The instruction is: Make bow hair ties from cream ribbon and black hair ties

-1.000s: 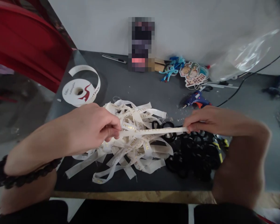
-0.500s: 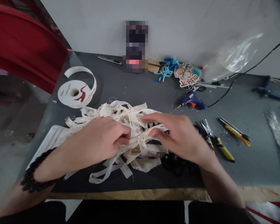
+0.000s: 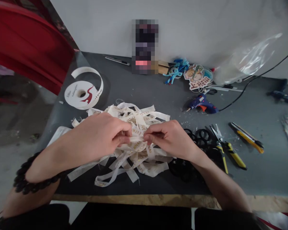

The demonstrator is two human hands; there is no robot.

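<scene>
A heap of cut cream ribbon strips with gold lettering lies near the front edge of the dark table. My left hand and my right hand meet above the heap. Both pinch the same short ribbon strip between thumb and fingers, a small gap between them. A dark bead bracelet circles my left wrist. Black rings lie just right of the heap, partly under my right forearm.
A ribbon spool sits at the back left. A blue glue gun with a black cord, scissors, a yellow-and-black cutter, stickers, blue ribbon and a clear plastic bag lie right and behind.
A second ago my hands held a strip stretched wide apart. The right hand then came left across the heap, and now both hands pinch the strip close together.
</scene>
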